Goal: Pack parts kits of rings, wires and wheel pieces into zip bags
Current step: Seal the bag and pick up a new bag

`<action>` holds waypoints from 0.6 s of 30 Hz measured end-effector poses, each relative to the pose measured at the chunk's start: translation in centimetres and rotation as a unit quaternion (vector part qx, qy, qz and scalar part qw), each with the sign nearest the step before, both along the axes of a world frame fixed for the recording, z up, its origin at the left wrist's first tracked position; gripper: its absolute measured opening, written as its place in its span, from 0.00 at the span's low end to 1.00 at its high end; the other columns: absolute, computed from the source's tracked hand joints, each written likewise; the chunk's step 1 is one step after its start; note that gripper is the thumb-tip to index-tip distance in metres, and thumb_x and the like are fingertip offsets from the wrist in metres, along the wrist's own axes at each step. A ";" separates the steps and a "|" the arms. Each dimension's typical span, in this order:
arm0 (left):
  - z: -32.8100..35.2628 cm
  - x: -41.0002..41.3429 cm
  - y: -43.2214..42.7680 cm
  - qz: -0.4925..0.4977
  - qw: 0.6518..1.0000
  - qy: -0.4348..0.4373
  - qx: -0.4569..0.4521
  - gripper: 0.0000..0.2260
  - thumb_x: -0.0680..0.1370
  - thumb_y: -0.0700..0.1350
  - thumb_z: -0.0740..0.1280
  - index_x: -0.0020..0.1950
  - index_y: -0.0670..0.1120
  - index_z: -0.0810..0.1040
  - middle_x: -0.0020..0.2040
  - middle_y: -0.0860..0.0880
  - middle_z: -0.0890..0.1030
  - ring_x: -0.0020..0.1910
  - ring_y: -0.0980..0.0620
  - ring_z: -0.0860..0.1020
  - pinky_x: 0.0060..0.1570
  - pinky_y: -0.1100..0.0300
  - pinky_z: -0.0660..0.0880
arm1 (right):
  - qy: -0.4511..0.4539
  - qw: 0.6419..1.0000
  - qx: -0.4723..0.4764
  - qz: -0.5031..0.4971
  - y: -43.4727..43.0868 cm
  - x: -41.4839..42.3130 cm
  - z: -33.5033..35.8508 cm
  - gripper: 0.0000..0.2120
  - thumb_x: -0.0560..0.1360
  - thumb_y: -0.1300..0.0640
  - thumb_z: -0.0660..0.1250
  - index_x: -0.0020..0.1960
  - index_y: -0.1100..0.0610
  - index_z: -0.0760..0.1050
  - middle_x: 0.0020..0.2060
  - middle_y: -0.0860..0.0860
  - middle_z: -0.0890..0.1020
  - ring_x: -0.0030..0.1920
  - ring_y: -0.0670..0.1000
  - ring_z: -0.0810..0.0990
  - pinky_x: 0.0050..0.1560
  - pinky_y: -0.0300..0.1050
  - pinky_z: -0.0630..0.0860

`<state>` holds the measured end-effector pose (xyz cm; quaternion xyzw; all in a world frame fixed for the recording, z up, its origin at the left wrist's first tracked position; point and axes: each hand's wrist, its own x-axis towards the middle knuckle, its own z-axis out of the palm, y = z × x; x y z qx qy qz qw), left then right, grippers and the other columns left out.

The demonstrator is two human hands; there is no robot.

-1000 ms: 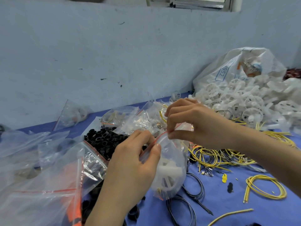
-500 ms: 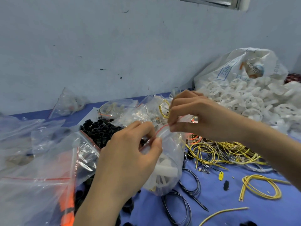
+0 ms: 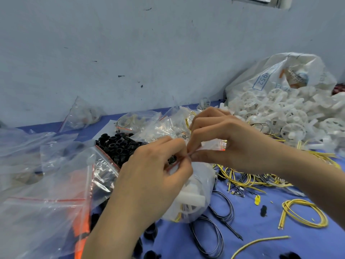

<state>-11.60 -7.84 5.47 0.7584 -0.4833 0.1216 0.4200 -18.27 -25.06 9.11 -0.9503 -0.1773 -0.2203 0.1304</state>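
Since the earlier frame the right hand (image 3: 229,144) has been sliding along the bag's mouth toward the left hand (image 3: 149,176). The two pinches were apart before and are now meeting fingertip to fingertip.

The blue tabletop (image 3: 252,245) is carrying a white sack (image 3: 280,75) at its far right corner, which is spilling wheel pieces (image 3: 291,116). Clear bags (image 3: 46,202) are lying along the left edge, with black rings (image 3: 117,144) behind them. Yellow wires (image 3: 248,176) are sprawling under the right wrist.

The zip bag (image 3: 197,199), holding a white wheel piece, is hanging just below both hands near the tabletop's middle. Each grip is narrow and pinching the bag's red zip strip (image 3: 170,166). The strip is running from lower left up to the right, passing through both pinches. Any unsealed length seems to be lying outward from the meeting point, so the next press is probably going sideways along that line.
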 end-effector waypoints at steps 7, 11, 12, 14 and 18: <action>0.0 0.6 0.4 -0.020 1.000 0.002 0.004 0.04 0.70 0.52 0.64 0.39 0.52 0.73 0.35 0.55 0.74 0.30 0.56 0.70 0.31 0.66 0.63 | 0.054 0.994 0.094 0.006 -0.5 -0.4 0.7 0.03 0.70 0.54 0.75 0.40 0.51 0.82 0.39 0.48 0.79 0.45 0.46 0.74 0.50 0.46 0.72; -0.2 0.2 -0.3 -0.014 1.000 -0.012 0.003 0.06 0.71 0.51 0.64 0.37 0.50 0.72 0.33 0.57 0.73 0.30 0.59 0.69 0.31 0.66 0.63 | 0.067 0.994 0.089 0.019 -0.8 -0.6 0.7 0.03 0.71 0.55 0.73 0.40 0.52 0.80 0.39 0.47 0.78 0.44 0.46 0.75 0.49 0.43 0.71; -0.3 0.1 -0.4 -0.018 1.000 -0.015 0.004 0.05 0.71 0.50 0.64 0.38 0.50 0.73 0.34 0.59 0.73 0.31 0.61 0.70 0.31 0.67 0.64 | 0.067 0.994 0.087 0.021 -0.8 -0.5 0.5 0.03 0.70 0.54 0.72 0.40 0.52 0.80 0.39 0.47 0.78 0.44 0.46 0.75 0.48 0.43 0.71; -0.3 0.0 -0.6 -0.029 0.999 -0.017 0.006 0.03 0.72 0.48 0.64 0.38 0.51 0.74 0.34 0.60 0.73 0.31 0.63 0.70 0.32 0.69 0.64 | 0.073 0.991 0.110 0.014 -0.8 -0.6 0.3 0.04 0.69 0.53 0.74 0.39 0.53 0.81 0.39 0.47 0.78 0.43 0.46 0.75 0.49 0.43 0.71; -0.2 -0.1 -0.8 -0.027 0.999 -0.022 -0.004 0.04 0.72 0.47 0.64 0.36 0.52 0.72 0.33 0.59 0.72 0.31 0.62 0.70 0.33 0.70 0.64 | 0.089 0.973 0.215 0.005 -1.6 -0.9 0.1 0.07 0.65 0.52 0.74 0.35 0.54 0.78 0.37 0.52 0.78 0.43 0.52 0.76 0.50 0.48 0.71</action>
